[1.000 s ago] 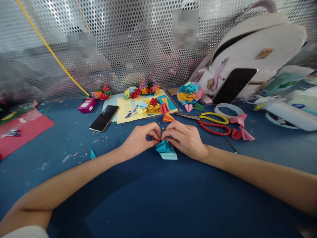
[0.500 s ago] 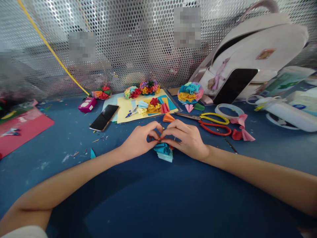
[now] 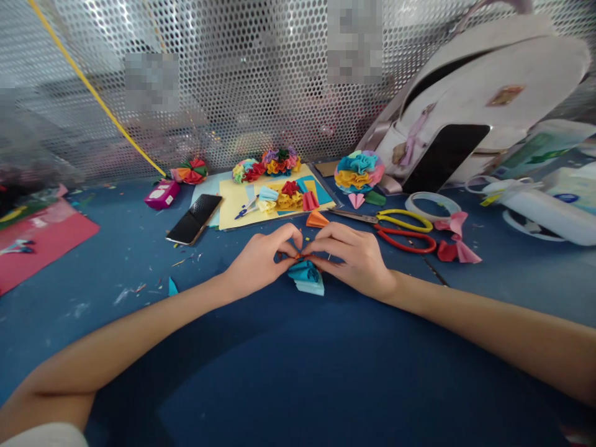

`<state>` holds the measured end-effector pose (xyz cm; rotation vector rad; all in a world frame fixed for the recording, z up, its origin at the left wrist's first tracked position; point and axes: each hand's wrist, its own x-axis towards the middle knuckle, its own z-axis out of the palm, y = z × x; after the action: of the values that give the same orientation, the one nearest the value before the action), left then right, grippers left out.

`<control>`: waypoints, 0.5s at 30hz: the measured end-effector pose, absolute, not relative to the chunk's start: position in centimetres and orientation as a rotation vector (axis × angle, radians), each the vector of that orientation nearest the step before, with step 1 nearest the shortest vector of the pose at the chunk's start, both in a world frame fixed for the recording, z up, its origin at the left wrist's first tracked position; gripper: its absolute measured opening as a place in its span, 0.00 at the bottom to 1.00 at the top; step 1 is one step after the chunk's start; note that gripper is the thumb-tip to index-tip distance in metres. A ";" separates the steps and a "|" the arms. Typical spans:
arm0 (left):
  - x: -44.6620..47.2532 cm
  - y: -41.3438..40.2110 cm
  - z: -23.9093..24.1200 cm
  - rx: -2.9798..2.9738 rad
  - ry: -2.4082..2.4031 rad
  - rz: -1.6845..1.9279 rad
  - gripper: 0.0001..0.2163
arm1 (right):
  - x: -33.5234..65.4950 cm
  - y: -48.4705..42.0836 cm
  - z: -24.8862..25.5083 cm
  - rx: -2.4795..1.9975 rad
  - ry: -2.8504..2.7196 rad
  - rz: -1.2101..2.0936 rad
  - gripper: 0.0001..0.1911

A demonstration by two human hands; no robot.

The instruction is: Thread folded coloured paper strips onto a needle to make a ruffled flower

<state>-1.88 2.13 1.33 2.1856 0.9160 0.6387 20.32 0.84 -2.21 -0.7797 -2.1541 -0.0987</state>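
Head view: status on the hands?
Left hand and right hand pinching a small orange paper piece. Folded blue paper just below them. Yellow-handled scissors beyond right hand.

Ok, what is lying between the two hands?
In the head view, a small orange paper sits pinched between the left hand and the right hand, with a folded blue paper just below it.

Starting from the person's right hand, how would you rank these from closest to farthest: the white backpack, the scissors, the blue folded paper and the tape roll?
From the right hand:
1. Blue folded paper, under the fingertips, to its left.
2. Scissors, just beyond, ahead and right.
3. Tape roll, farther right.
4. White backpack, farthest, back right.
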 end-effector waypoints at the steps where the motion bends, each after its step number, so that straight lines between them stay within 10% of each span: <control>1: -1.9 2.0 1.4 2.214 0.904 0.637 0.12 | 20.3 0.8 -2.2 -0.775 -2.156 -0.086 0.07; 15: -2.0 3.2 1.5 1.867 0.897 0.746 0.03 | 20.2 0.6 -2.2 -0.821 -2.040 0.206 0.05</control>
<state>-1.99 3.15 1.48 1.8671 0.8965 0.7458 20.21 0.56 -2.18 -0.8211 -2.0403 0.2058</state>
